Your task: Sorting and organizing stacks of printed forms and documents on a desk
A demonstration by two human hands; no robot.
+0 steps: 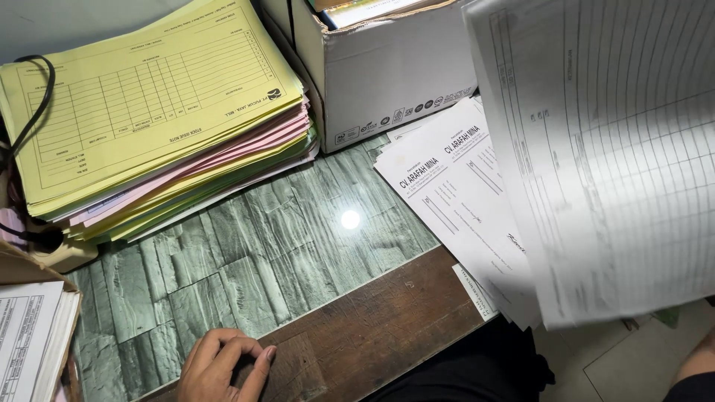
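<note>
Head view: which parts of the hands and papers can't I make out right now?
- Right hand: not visible; the large blurred white ruled sheet covers that side, so what holds it is unknown.
- Left hand: wrist cut off by the bottom edge; fingers curled on the brown wooden desk edge, palm hidden.
- White printed letters: partly under the ruled sheet.
- White cardboard box: top cut off by the frame.

A dark wooden table (pixel 387 327) is seen, most of its top covered by a green sheet (pixel 246 260) patterned like stone. On it are laid a tall stack of yellow and pink forms (pixel 156 119), a white cardboard box (pixel 395 82), a spread of white printed sheets (pixel 454 193) overhanging the right edge, and another paper pile (pixel 30 342) at the left. The left hand (pixel 223 368) is rested on the near edge.
</note>
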